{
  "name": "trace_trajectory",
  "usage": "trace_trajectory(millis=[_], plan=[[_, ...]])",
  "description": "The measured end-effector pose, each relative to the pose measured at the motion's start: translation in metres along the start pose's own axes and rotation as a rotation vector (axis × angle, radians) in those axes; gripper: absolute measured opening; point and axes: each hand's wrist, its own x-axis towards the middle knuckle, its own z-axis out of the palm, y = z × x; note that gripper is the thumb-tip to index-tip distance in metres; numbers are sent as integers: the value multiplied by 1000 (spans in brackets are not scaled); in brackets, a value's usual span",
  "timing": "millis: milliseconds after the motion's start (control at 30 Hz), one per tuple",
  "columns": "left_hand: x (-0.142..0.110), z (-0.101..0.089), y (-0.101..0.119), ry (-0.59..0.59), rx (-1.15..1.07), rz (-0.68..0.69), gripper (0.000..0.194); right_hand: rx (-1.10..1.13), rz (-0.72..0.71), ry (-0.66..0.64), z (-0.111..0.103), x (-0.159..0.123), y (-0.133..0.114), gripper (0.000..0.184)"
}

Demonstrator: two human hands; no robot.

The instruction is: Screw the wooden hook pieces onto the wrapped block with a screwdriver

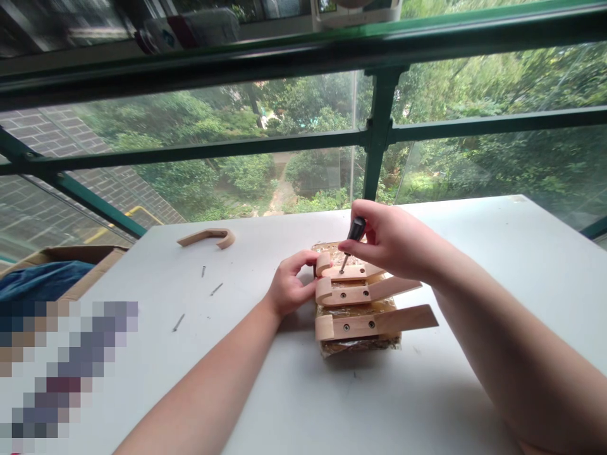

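Note:
My right hand [393, 243] is closed round a black-handled screwdriver [353, 234], whose tip stands on the farthest of three wooden hooks [348, 272]. These hooks lie side by side on a chipboard block [360, 344] on the white table [497, 265]. The middle hook [365, 292] and the near hook [374, 322] show screw heads. My left hand [289, 284] curls against the block's left side, its fingers pinching the curved end of the farthest hook.
A loose wooden hook [208, 237] lies at the table's far left. A few loose screws [215, 289] lie scattered left of my left arm. A cardboard box with blue cloth [47, 278] stands beyond the left edge. Green window bars [379, 133] rise behind the table.

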Motion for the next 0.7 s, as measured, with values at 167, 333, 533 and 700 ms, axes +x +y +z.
trace_trajectory(millis=[167,333,533,700], plan=[[0,1,2,5,0,4,29,-47,36,55,5,2,7,14],[1,1,4,18,-3,7,25,-66,53,42,7,4,13,13],[3,1,6,11,29,28,20,-82,35,52,6,3,8,11],[3,0,7,-1,50,30,20,-98,-6,74,8,0,1,10]])
